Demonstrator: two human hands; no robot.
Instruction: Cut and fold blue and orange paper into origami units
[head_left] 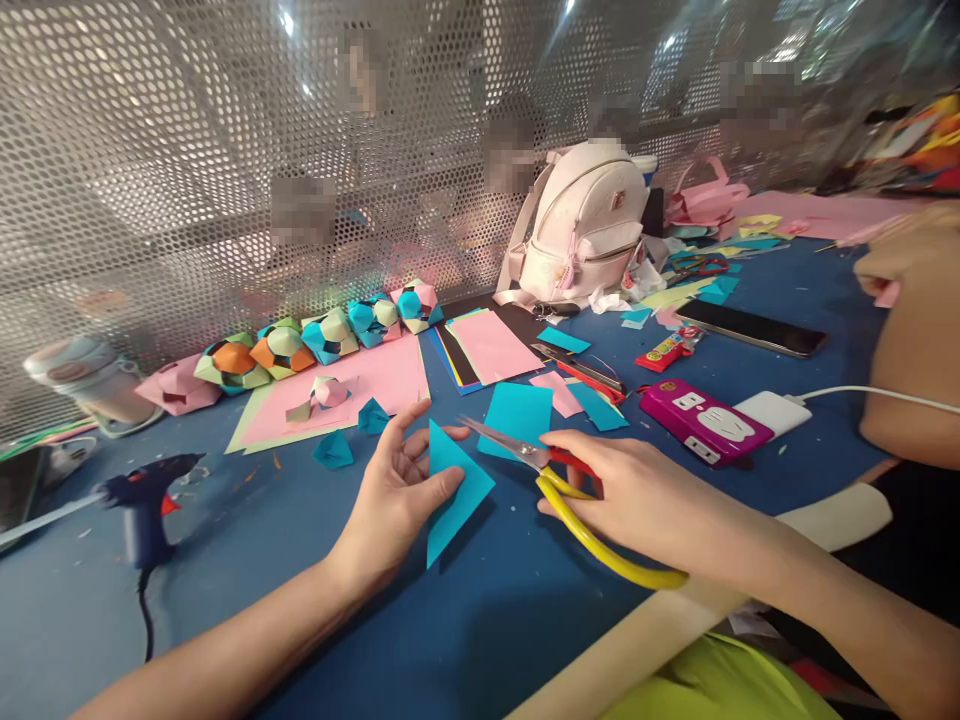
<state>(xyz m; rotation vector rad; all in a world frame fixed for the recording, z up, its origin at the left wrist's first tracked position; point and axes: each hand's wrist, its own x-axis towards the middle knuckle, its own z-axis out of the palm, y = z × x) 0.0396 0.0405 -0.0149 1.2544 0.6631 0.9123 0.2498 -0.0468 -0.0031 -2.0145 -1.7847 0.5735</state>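
My left hand (409, 475) pinches a blue paper triangle (457, 495) between thumb and fingers, held above the table. In my right hand (615, 485) is a pair of scissors (611, 560) with red and yellow handles. Their blades point left, just beyond the triangle's upper right edge, and look nearly together. A flat blue paper sheet (514, 415) lies behind the blades. Two small folded blue pieces (334, 450) rest left of my left hand.
A glue gun (146, 510) stands at left. Folded paper balls (281, 347) line the perforated metal wall. A pink backpack (585, 225), stacked paper (491, 345), a purple power bank (705, 420) and a phone (754, 327) lie behind. Another person's arm (911, 350) is at right.
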